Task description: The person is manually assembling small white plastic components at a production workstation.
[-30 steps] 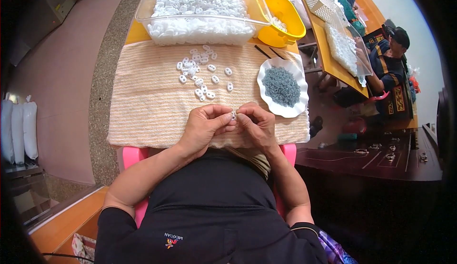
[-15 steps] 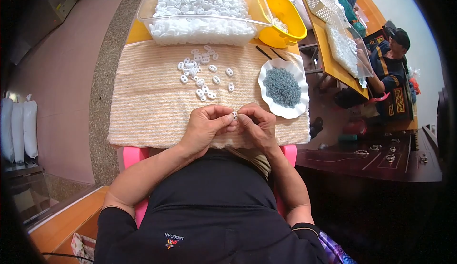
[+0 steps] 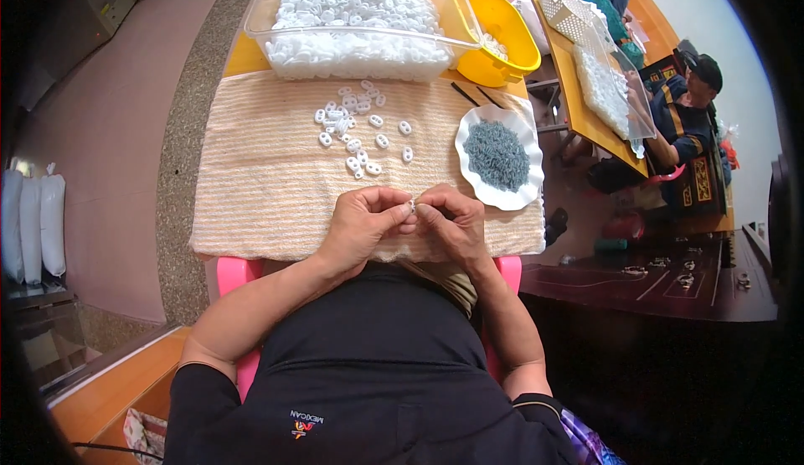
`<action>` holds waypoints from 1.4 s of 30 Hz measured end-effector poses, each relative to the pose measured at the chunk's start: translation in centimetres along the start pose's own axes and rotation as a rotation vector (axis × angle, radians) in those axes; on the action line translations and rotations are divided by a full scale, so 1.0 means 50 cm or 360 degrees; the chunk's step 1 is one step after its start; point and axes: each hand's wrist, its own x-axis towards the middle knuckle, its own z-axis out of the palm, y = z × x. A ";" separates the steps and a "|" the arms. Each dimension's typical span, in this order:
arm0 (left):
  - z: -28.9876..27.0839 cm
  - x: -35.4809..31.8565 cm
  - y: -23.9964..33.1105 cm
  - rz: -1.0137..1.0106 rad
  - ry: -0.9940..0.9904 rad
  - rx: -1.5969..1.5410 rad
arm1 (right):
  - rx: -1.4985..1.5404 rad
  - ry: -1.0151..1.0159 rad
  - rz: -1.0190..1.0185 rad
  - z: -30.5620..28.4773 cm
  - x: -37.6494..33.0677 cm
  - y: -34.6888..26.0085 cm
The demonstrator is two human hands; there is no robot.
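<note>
Over the near edge of a striped towel [image 3: 260,188], my left hand [image 3: 356,226] and my right hand [image 3: 458,224] meet with fingertips almost touching. Thumb and fingers of both are closed in a pinch around a small whitish piece [image 3: 412,204], mostly covered by the fingertips. Beyond them, several white oval two-hole plastic pieces [image 3: 373,167] lie loose, some heaped together. Right of these stands a white scalloped dish [image 3: 466,168] full of tiny grey-blue pieces [image 3: 497,155], close to my right hand.
A clear tub [image 3: 352,31] heaped with white pieces stands at the back, beside a yellow basin [image 3: 515,25] holding a few pale ones. Two thin black sticks [image 3: 462,93] lie near the dish. A person in a cap [image 3: 703,71] works at another table [image 3: 599,134] on the right.
My hands stay together at the same spot, with only a slight shift of the fingertips around the small piece. The view has shifted very slightly.
</note>
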 end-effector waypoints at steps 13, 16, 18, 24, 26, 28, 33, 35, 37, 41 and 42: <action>0.012 -0.010 -0.002 0.0057 0.0035 0.0040 | -0.0061 -0.0152 0.0104 -0.019 0.007 0.008; 0.009 -0.010 -0.003 0.0069 0.0002 0.0058 | -0.0021 -0.0157 0.0171 -0.018 0.004 0.000; 0.008 -0.008 -0.003 0.0087 -0.0028 0.0049 | -0.0019 -0.0149 0.0183 -0.018 0.005 -0.004; 0.009 -0.007 -0.001 0.0090 0.0012 -0.0029 | -0.0038 -0.0139 0.0082 -0.028 0.015 -0.003; 0.009 -0.007 0.000 0.0055 0.0059 -0.0056 | 0.0029 -0.0109 0.0200 -0.030 0.021 -0.011; 0.009 -0.007 0.001 0.0081 0.0072 -0.0075 | 0.0054 -0.0062 0.0274 -0.029 0.037 -0.019; 0.009 -0.008 -0.004 0.0114 0.0098 -0.0143 | -0.0474 -0.0042 -0.0009 -0.019 0.084 -0.023; 0.011 -0.008 -0.004 0.0116 0.0105 -0.0161 | -0.0795 0.0003 -0.0252 -0.010 0.099 -0.019; 0.010 -0.008 -0.003 0.0117 0.0109 -0.0177 | -0.1185 0.0089 -0.0360 0.004 0.112 -0.021; 0.010 -0.007 -0.004 0.0149 0.0124 -0.0205 | -0.1529 -0.0098 -0.0191 0.016 0.126 -0.031; 0.011 -0.008 -0.003 0.0148 0.0125 -0.0208 | -0.1576 -0.0135 -0.0152 0.013 0.130 -0.031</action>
